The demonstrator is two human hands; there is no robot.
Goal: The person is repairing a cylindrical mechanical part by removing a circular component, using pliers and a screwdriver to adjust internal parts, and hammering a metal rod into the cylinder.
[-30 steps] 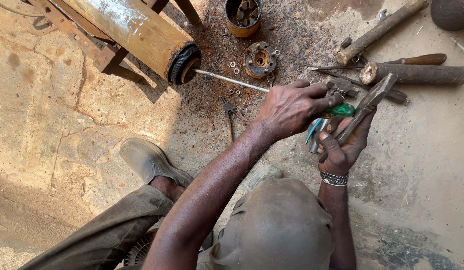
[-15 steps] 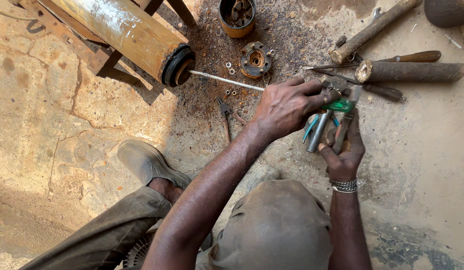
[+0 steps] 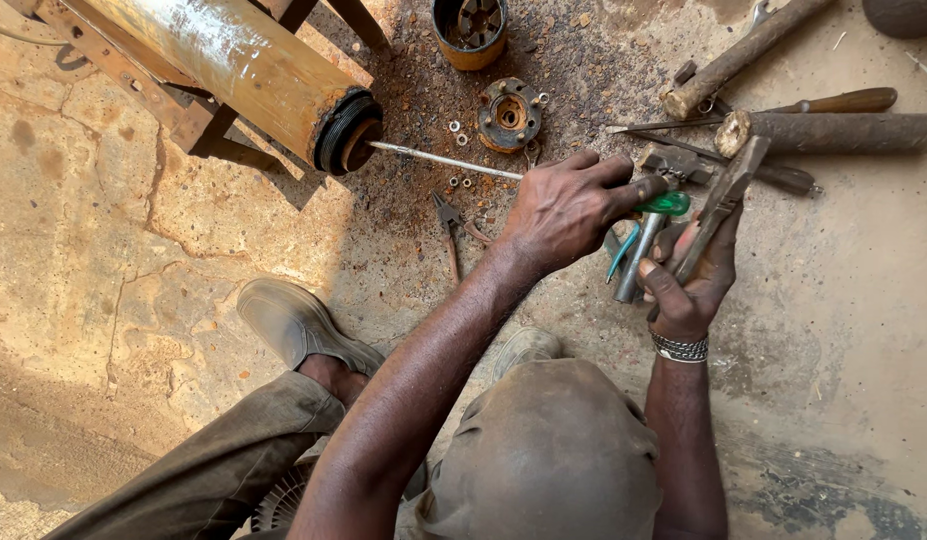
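Note:
My left hand (image 3: 568, 210) reaches across the ground, and its fingertips pinch the green cap (image 3: 665, 204) of a grey metal tool (image 3: 635, 258). My right hand (image 3: 688, 285), which wears a beaded bracelet, is cupped palm up just beside it. It grips a long rusty flat metal tool (image 3: 721, 200) that points up and away. The grey metal tool and a blue-handled piece (image 3: 621, 252) lie against the right hand's fingers. The two hands touch around the green cap.
A rusty yellow cylinder (image 3: 233, 60) lies on a metal stand with a thin rod (image 3: 443, 160) sticking out. Near it are a round flange (image 3: 508, 115), a can (image 3: 470, 30), pliers (image 3: 449, 225) and loose washers. Wooden logs (image 3: 833, 130) and a screwdriver (image 3: 843, 100) lie at the right. My shoe (image 3: 303, 325) is at the lower left.
My left hand's fingers have slid onto the green cap. The right hand has lifted slightly with the rusty tool, which now points more steeply away.

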